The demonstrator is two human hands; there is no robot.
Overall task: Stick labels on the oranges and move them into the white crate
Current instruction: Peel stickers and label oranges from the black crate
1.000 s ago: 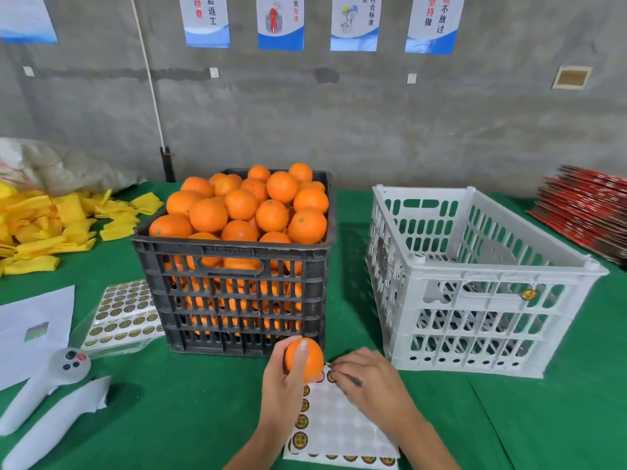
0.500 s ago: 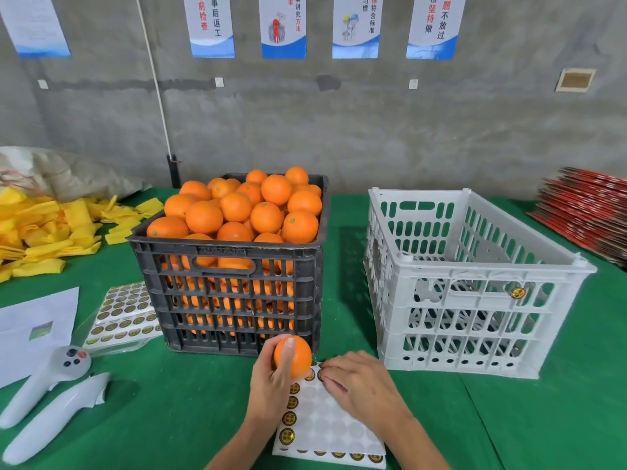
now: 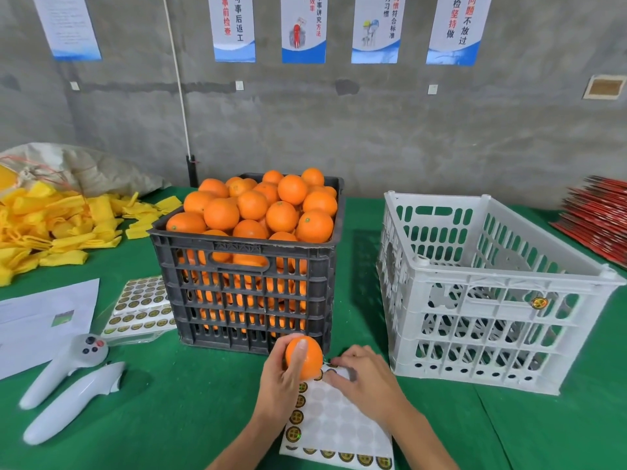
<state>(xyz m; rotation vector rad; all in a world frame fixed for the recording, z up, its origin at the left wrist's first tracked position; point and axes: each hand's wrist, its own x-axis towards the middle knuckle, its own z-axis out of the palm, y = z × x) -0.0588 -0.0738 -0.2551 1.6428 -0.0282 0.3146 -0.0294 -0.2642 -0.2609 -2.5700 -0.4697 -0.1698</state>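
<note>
My left hand grips one orange just above the near table edge, in front of the black crate heaped with oranges. My right hand rests with curled fingers on the far end of a white label sheet, fingertips pinching at a label beside the orange. Round gold labels line the sheet's left and near edges. The white crate stands to the right, with one gold label stuck on its front wall.
Two white controllers lie at the near left, with more label sheets and white paper behind them. Yellow foam sleeves are piled far left. Red flat packs are stacked far right. Green cloth covers the table.
Both hands have stayed over the label sheet with the orange held. The view has shifted slightly, and the right fingertips have curled closer to the orange.
</note>
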